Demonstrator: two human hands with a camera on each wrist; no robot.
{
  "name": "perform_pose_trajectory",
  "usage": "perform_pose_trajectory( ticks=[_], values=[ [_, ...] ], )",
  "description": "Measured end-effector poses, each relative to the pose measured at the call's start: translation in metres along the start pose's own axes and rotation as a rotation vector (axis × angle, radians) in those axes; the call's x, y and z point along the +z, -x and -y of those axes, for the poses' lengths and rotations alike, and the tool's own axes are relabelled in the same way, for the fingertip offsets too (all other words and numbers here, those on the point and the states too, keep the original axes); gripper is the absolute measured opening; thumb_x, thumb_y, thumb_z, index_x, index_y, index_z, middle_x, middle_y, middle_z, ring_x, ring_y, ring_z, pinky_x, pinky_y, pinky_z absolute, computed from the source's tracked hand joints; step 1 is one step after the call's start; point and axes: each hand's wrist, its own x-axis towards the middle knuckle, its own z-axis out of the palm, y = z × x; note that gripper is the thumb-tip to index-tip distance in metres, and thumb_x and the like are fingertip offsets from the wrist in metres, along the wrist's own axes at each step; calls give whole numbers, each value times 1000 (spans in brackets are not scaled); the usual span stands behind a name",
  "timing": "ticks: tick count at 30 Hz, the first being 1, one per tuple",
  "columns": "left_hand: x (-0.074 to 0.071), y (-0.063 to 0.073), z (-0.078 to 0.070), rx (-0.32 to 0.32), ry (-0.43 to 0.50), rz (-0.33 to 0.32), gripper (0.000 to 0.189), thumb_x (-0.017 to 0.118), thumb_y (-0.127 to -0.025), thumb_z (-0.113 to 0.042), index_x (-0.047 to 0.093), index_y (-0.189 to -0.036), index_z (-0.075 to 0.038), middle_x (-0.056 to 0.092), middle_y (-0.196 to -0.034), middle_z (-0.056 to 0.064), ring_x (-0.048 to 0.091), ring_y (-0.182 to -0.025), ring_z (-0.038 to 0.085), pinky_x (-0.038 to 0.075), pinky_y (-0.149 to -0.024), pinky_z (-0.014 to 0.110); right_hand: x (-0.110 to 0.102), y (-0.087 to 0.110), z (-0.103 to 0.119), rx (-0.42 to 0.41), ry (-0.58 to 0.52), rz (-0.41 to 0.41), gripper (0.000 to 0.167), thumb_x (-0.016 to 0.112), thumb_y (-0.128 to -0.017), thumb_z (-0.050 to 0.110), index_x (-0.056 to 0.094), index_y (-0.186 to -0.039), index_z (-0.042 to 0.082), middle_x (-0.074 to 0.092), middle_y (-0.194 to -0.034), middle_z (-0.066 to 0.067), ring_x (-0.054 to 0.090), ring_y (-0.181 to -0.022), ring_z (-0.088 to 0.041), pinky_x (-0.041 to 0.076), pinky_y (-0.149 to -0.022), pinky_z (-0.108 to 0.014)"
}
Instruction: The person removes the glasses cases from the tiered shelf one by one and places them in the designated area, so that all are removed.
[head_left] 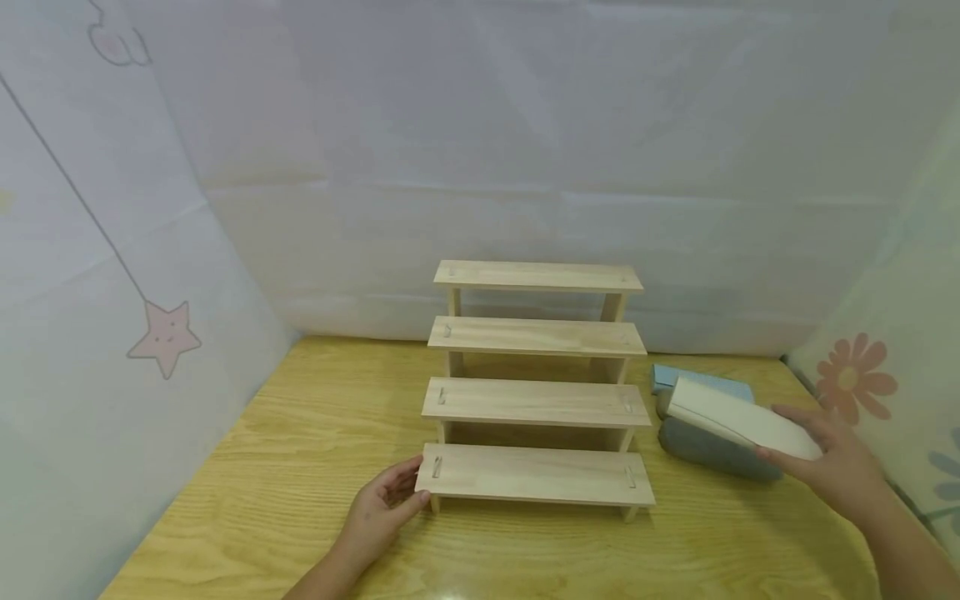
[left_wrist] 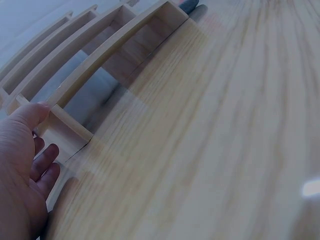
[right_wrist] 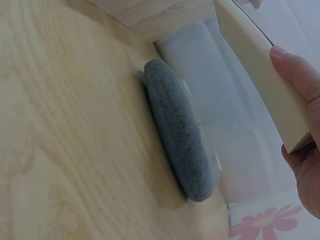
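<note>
A pale wooden tiered display stand (head_left: 536,400) with several steps stands on the table. My left hand (head_left: 382,508) grips the left end of its lowest step, thumb at the front corner; in the left wrist view the thumb (left_wrist: 32,115) lies on the board's end and the other fingers are loosely bent below. To the right of the stand, my right hand (head_left: 840,458) holds a long cream glasses case (head_left: 738,417) by its right end, above the table. Beneath it lies a grey, fuzzy, rounded case (head_left: 720,454), also seen whole as a grey case (right_wrist: 175,130) in the right wrist view.
Behind the cream case lies a light blue case (head_left: 705,382), partly hidden. The wood-grain table (head_left: 285,467) is bordered by a white cloth backdrop (head_left: 487,150) at the back and sides, printed with a pink star and flowers.
</note>
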Motion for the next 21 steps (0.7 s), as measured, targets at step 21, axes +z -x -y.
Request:
perform_pose_trajectory(
  ticks=[21],
  values=[
    [0,0,0,19,12,6,48,77,-83,-8,61,-129,-2,66,-126,15,63,-103,1,51,-89,16,37,32,-26,26,-11,18,68,79,-83,30,52,-137,-1,51,-133,-29,38,-105,4,39,-74,-33]
  ],
)
